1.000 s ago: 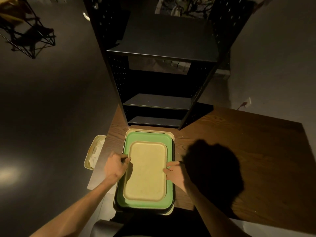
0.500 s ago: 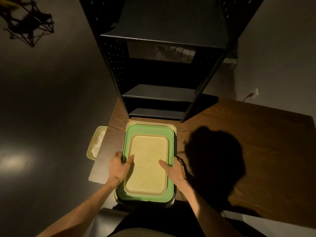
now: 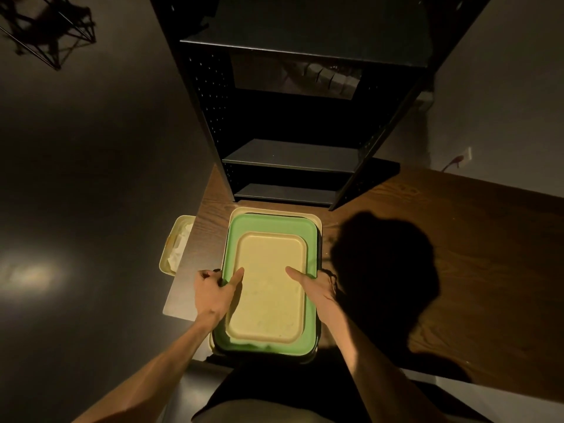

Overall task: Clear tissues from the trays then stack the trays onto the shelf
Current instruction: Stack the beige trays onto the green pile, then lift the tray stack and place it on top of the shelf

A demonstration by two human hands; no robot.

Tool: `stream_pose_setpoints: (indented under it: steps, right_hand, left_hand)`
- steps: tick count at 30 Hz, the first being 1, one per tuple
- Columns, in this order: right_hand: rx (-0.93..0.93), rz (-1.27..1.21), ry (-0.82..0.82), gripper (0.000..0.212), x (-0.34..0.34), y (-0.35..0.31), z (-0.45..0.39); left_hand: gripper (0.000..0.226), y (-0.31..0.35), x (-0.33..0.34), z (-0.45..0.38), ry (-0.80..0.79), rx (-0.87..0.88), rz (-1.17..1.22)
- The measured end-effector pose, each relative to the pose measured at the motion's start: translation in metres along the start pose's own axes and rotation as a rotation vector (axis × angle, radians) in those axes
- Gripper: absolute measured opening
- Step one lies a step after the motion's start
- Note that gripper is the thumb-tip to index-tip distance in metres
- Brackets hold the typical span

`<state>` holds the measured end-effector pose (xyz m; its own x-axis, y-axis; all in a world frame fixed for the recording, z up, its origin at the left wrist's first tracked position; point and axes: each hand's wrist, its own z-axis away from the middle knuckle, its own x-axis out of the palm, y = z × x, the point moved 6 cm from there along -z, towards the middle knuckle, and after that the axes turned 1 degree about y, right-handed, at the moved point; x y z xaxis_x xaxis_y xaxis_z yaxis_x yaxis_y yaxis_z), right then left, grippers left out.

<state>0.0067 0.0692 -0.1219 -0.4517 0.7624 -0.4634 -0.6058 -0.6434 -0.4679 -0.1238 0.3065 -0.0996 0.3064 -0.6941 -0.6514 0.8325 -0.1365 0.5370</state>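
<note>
A stack of trays sits at the near edge of the wooden table (image 3: 457,239): a small cream tray (image 3: 268,288) on top, a green tray (image 3: 274,222) under it, a dark tray and a larger cream tray (image 3: 308,215) below. My left hand (image 3: 213,293) grips the stack's left edge with its thumb on the top tray. My right hand (image 3: 314,286) grips the right edge, thumb also resting on the top tray. No tissues lie on the trays. The black shelf unit (image 3: 290,154) stands just beyond the stack.
A cream bin (image 3: 175,242) holding crumpled white tissues hangs off the table's left side. My head's shadow (image 3: 384,270) falls on the table to the right. A wall socket with a cable (image 3: 462,157) is at the far right. Dark floor lies to the left.
Both hands closed in on the stack's sides and took hold, thumbs now on the top tray. The view shifted closer to the shelf.
</note>
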Motion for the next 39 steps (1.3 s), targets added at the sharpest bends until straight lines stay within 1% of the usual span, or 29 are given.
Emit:
stream_pose_setpoints:
  steps: [3, 5, 7, 8, 9, 10, 11, 12, 14, 15, 17, 18, 20, 21, 23, 24, 26, 27, 29, 30, 31, 33, 34, 35, 36, 38, 39]
  right_hand:
    - [0.040, -0.003, 0.017, 0.133, 0.001, 0.000, -0.001]
    - [0.019, -0.028, 0.054, 0.137, 0.003, 0.001, 0.001]
    - [0.001, -0.109, 0.034, 0.134, 0.004, -0.003, 0.011]
    - [-0.001, -0.153, 0.016, 0.128, 0.003, -0.008, 0.018]
    - [-0.007, -0.188, -0.008, 0.123, 0.003, -0.012, 0.021]
    - [-0.002, -0.201, -0.027, 0.123, 0.005, -0.015, 0.023]
    - [-0.007, -0.207, -0.044, 0.129, 0.006, -0.018, 0.023]
    - [-0.006, -0.199, -0.058, 0.138, 0.009, -0.019, 0.021]
    - [-0.029, -0.169, -0.075, 0.150, 0.016, -0.011, 0.005]
    - [-0.032, -0.154, -0.086, 0.150, 0.015, -0.013, 0.006]
    - [-0.042, -0.184, -0.119, 0.138, 0.008, -0.022, 0.019]
    - [-0.048, -0.206, -0.142, 0.130, 0.005, -0.025, 0.024]
    - [-0.039, -0.222, -0.154, 0.121, 0.000, -0.022, 0.024]
    - [-0.049, -0.250, -0.193, 0.111, -0.003, -0.023, 0.024]
    - [-0.095, -0.308, -0.307, 0.079, -0.001, -0.019, 0.012]
    - [-0.100, -0.331, -0.340, 0.074, -0.004, -0.023, 0.014]
    - [-0.041, -0.355, -0.343, 0.088, -0.021, -0.045, 0.047]
    - [-0.049, -0.378, -0.346, 0.083, -0.028, -0.051, 0.057]
    - [-0.092, -0.411, -0.308, 0.052, -0.040, -0.058, 0.068]
    - [-0.078, -0.425, -0.288, 0.049, -0.046, -0.055, 0.073]
    - [-0.068, -0.435, -0.285, 0.053, -0.050, -0.053, 0.077]
    - [-0.085, -0.455, -0.311, 0.070, -0.056, -0.052, 0.085]
    - [-0.094, -0.464, -0.337, 0.081, -0.058, -0.051, 0.085]
    - [-0.099, -0.461, -0.377, 0.089, -0.060, -0.055, 0.092]
    - [-0.110, -0.475, -0.420, 0.087, -0.063, -0.059, 0.101]
    - [-0.177, -0.485, -0.498, 0.063, -0.071, -0.070, 0.120]
    - [-0.205, -0.474, -0.521, 0.054, -0.076, -0.074, 0.126]
  left_hand:
    - [0.058, 0.000, -0.001, 0.002, -0.025, -0.075, 0.156]
    - [0.070, -0.005, 0.000, 0.002, -0.056, -0.130, 0.247]
    - [0.085, -0.014, 0.004, -0.002, -0.065, -0.183, 0.281]
    - [0.083, -0.013, 0.004, 0.000, -0.078, -0.185, 0.304]
    - [0.075, -0.010, 0.004, 0.004, -0.111, -0.198, 0.329]
    - [0.065, -0.005, 0.003, 0.007, -0.122, -0.191, 0.365]
    - [0.061, -0.003, 0.002, 0.008, -0.129, -0.191, 0.389]
    - [0.065, -0.004, 0.003, 0.007, -0.130, -0.190, 0.400]
    - [0.084, -0.010, 0.005, 0.005, -0.120, -0.193, 0.405]
    - [0.089, -0.024, 0.010, -0.003, -0.118, -0.198, 0.394]
    - [0.086, -0.035, 0.012, -0.010, -0.113, -0.215, 0.387]
    - [0.081, -0.028, 0.006, -0.004, -0.097, -0.209, 0.418]
    - [0.076, -0.011, -0.005, 0.009, -0.100, -0.188, 0.465]
    - [0.072, -0.001, -0.008, 0.014, -0.131, -0.167, 0.480]
    - [0.061, 0.019, -0.016, 0.023, -0.225, -0.144, 0.520]
    - [0.059, 0.027, -0.018, 0.026, -0.278, -0.155, 0.543]
    - [0.060, 0.043, -0.022, 0.038, -0.357, -0.170, 0.583]
    - [0.061, 0.047, -0.024, 0.041, -0.371, -0.168, 0.591]
    - [0.068, 0.052, -0.030, 0.048, -0.373, -0.165, 0.592]
    - [0.075, 0.052, -0.035, 0.051, -0.382, -0.171, 0.588]
    - [0.084, 0.053, -0.039, 0.054, -0.406, -0.177, 0.579]
    - [0.101, 0.043, -0.041, 0.047, -0.466, -0.194, 0.542]
    - [0.103, 0.043, -0.044, 0.046, -0.490, -0.183, 0.529]
    - [0.099, 0.050, -0.051, 0.052, -0.509, -0.166, 0.518]
    - [0.090, 0.061, -0.060, 0.064, -0.524, -0.136, 0.500]
    - [0.066, 0.088, -0.076, 0.092, -0.565, -0.065, 0.487]
    - [0.058, 0.097, -0.081, 0.100, -0.580, -0.040, 0.495]
